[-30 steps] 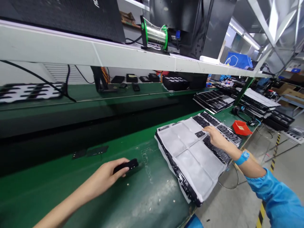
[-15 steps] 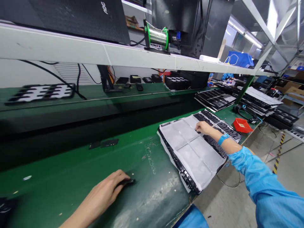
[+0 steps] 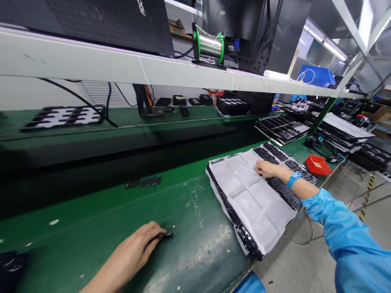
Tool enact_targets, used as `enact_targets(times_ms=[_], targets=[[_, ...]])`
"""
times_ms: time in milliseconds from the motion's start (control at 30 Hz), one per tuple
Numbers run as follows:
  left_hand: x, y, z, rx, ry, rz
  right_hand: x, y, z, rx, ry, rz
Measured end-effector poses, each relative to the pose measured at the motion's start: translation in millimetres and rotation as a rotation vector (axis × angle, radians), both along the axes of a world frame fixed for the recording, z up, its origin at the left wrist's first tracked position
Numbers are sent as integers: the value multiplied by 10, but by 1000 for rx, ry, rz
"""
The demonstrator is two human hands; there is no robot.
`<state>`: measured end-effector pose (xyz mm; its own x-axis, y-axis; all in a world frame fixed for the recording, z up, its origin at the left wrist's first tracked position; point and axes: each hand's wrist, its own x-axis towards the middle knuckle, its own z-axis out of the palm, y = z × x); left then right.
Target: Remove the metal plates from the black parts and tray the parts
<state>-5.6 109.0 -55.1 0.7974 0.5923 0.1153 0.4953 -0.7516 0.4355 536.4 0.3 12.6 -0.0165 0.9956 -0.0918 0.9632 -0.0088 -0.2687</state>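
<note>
My left hand (image 3: 137, 250) lies on the green bench (image 3: 100, 221) at the lower left, fingers closed over a small flat black part (image 3: 165, 235) that pokes out past the fingertips. My right hand (image 3: 265, 168) reaches out to the right and rests, fingers curled down, on a stack of trays (image 3: 244, 236). A white foam sheet (image 3: 247, 195) covers most of the stack. What the right fingers pinch is hidden; rows of black parts (image 3: 284, 193) lie just beside them. A blue wristband (image 3: 293, 179) and blue sleeve (image 3: 351, 244) cover that arm.
Two small black pieces (image 3: 145, 182) lie further back on the bench. A red bin (image 3: 318, 165) and more tray stacks (image 3: 281, 128) stand to the right. A white shelf (image 3: 122, 67) overhead carries a solder spool (image 3: 210, 45) and monitors. A dark conveyor channel (image 3: 91, 162) runs behind.
My left hand has pressed the black part flat onto the bench and drawn it nearer. My right hand has shifted left along the tray, from the black parts onto the edge of the white sheet.
</note>
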Motion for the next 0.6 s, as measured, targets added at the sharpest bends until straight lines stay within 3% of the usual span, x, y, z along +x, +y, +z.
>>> enact_targets(times_ms=[200, 333, 467, 600], targets=[[-139, -55, -16, -14, 24, -22, 14, -340, 513, 210, 20, -108], [-244, -17, 169, -116, 136, -118, -514, -763, 740, 288, 85, -89], [20, 342, 456, -240, 170, -125, -1475, -1120, 577, 216, 263, -24], [795, 1019, 642, -255, -16, -77, -2153, -1113, 199, 216, 400, 133]])
